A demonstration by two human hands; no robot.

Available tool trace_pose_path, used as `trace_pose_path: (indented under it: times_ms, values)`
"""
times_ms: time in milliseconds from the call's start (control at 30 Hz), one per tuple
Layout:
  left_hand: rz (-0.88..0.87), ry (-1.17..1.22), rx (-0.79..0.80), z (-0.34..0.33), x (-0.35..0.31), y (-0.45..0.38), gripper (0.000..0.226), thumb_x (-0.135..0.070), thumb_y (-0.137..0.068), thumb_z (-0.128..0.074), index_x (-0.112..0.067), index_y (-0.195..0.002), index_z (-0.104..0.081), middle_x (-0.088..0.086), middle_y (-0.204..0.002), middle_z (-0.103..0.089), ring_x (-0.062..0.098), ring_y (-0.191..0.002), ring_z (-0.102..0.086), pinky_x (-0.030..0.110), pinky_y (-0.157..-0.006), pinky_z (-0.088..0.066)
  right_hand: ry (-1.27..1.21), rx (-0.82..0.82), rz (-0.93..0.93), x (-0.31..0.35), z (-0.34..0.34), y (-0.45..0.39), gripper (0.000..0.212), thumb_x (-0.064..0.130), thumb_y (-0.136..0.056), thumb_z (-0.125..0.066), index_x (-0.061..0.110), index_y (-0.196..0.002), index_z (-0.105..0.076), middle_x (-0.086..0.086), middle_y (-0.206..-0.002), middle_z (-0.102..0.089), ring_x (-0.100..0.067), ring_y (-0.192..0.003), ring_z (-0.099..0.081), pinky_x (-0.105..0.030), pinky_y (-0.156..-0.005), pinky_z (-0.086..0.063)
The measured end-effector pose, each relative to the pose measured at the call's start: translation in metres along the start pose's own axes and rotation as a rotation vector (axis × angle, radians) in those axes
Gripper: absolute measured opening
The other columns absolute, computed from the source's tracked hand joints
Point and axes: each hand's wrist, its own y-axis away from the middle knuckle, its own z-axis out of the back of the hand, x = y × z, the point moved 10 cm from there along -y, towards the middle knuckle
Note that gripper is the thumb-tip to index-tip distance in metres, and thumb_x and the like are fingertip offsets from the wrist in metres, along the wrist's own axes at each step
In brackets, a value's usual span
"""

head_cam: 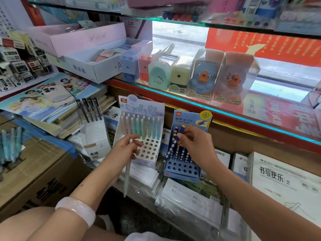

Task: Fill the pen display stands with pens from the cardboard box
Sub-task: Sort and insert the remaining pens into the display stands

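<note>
Head view shows a pale pen hanging almost upright from the left hand, its upper end pinched between the thumb and curled fingers, its long barrel dropping below the palm with the tip pointing down, just in front of the white display stand. That stand holds a back row of pastel pens in pink, green and blue, while its front holes show open. Just to the right stands the blue display stand, where the right hand pinches the top of a dark blue pen between thumb and fingertips, the other fingers curled above more blue pens seated in the rear holes. A white bangle circles the left wrist. To the far left a cardboard box sits beside stacked notebooks, and boxed duck figures line the glass shelf above.
</note>
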Motion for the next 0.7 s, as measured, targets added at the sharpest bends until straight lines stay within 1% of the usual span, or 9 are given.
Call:
trace_pose_path:
  times_ms: [100, 167, 200, 267, 333, 433, 500, 567, 700]
  values:
    - [-0.048, 0.025, 0.031, -0.004, -0.003, 0.001, 0.029, -0.004, -0.097, -0.039, -0.018, -0.121, -0.047, 0.003, -0.096, -0.064, 0.013, -0.07, -0.058, 0.022, -0.062, -0.053, 0.2, -0.009, 0.052, -0.007, -0.005, 0.006, 0.018, 0.022, -0.093, -0.055, 0.004, -0.094, -0.058, -0.008, -0.085, -0.068, -0.021, -0.078, -0.063, -0.032, -0.072, -0.05]
    - [-0.063, 0.028, 0.041, -0.007, -0.004, 0.004, 0.027, -0.008, -0.098, -0.039, -0.018, -0.121, -0.048, 0.004, -0.096, -0.063, 0.013, -0.065, -0.06, 0.025, -0.06, -0.056, 0.25, -0.007, 0.083, -0.012, -0.013, 0.009, 0.017, 0.02, -0.093, -0.055, 0.003, -0.093, -0.057, -0.012, -0.084, -0.067, -0.022, -0.072, -0.059, -0.034, -0.068, -0.048]
    - [-0.075, 0.003, 0.031, -0.007, -0.006, 0.005, 0.027, -0.009, -0.098, -0.039, -0.017, -0.122, -0.049, 0.004, -0.096, -0.063, 0.014, -0.063, -0.059, 0.025, -0.058, -0.056, 0.26, -0.008, 0.094, -0.014, -0.016, 0.01, 0.016, 0.019, -0.093, -0.055, 0.003, -0.093, -0.058, -0.013, -0.083, -0.067, -0.02, -0.07, -0.057, -0.032, -0.066, -0.046]
    - [-0.107, -0.054, -0.008, -0.004, -0.009, 0.006, 0.03, -0.01, -0.098, -0.041, -0.017, -0.125, -0.051, 0.002, -0.093, -0.064, 0.014, -0.059, -0.056, 0.021, -0.051, -0.052, 0.281, -0.009, 0.113, -0.016, -0.023, 0.011, 0.015, 0.018, -0.093, -0.055, 0.004, -0.096, -0.059, -0.012, -0.085, -0.068, -0.017, -0.07, -0.054, -0.029, -0.065, -0.043]
    - [-0.123, -0.061, -0.049, 0.001, -0.011, 0.006, 0.034, -0.011, -0.097, -0.042, -0.02, -0.129, -0.048, 0.0, -0.089, -0.065, 0.013, -0.055, -0.051, 0.018, -0.047, -0.045, 0.326, -0.003, 0.127, -0.017, -0.028, 0.011, 0.016, 0.019, -0.094, -0.054, 0.005, -0.098, -0.059, -0.011, -0.087, -0.067, -0.017, -0.07, -0.053, -0.027, -0.063, -0.04]
    - [-0.092, -0.007, -0.087, 0.004, -0.01, 0.007, 0.04, -0.007, -0.096, -0.042, -0.021, -0.133, -0.042, 0.002, -0.09, -0.068, 0.012, -0.057, -0.047, 0.021, -0.053, -0.042, 0.372, 0.017, 0.137, -0.018, -0.035, 0.01, 0.018, 0.021, -0.095, -0.052, 0.004, -0.097, -0.057, -0.011, -0.085, -0.066, -0.017, -0.068, -0.051, -0.028, -0.061, -0.038]
    - [-0.053, 0.056, -0.087, 0.003, -0.007, 0.007, 0.039, -0.004, -0.093, -0.041, -0.018, -0.13, -0.043, 0.005, -0.093, -0.069, 0.013, -0.061, -0.047, 0.024, -0.057, -0.041, 0.386, 0.038, 0.135, -0.021, -0.041, 0.01, 0.018, 0.022, -0.095, -0.052, 0.004, -0.095, -0.055, -0.013, -0.085, -0.066, -0.022, -0.071, -0.057, -0.031, -0.063, -0.042]
    - [-0.04, 0.084, -0.065, 0.0, -0.007, 0.008, 0.033, -0.003, -0.094, -0.039, -0.013, -0.124, -0.043, 0.006, -0.097, -0.068, 0.012, -0.064, -0.049, 0.024, -0.059, -0.042, 0.417, 0.068, 0.12, -0.027, -0.049, 0.01, 0.019, 0.023, -0.096, -0.051, 0.004, -0.097, -0.055, -0.013, -0.086, -0.066, -0.026, -0.076, -0.061, -0.034, -0.066, -0.045]
    - [-0.088, 0.1, -0.04, -0.002, -0.011, 0.009, 0.015, -0.007, -0.099, -0.036, -0.008, -0.113, -0.038, 0.006, -0.105, -0.064, 0.014, -0.069, -0.061, 0.018, -0.06, -0.053, 0.427, 0.082, 0.097, -0.032, -0.054, 0.007, 0.02, 0.023, -0.095, -0.052, 0.004, -0.1, -0.057, -0.013, -0.091, -0.068, -0.026, -0.081, -0.063, -0.035, -0.071, -0.049]
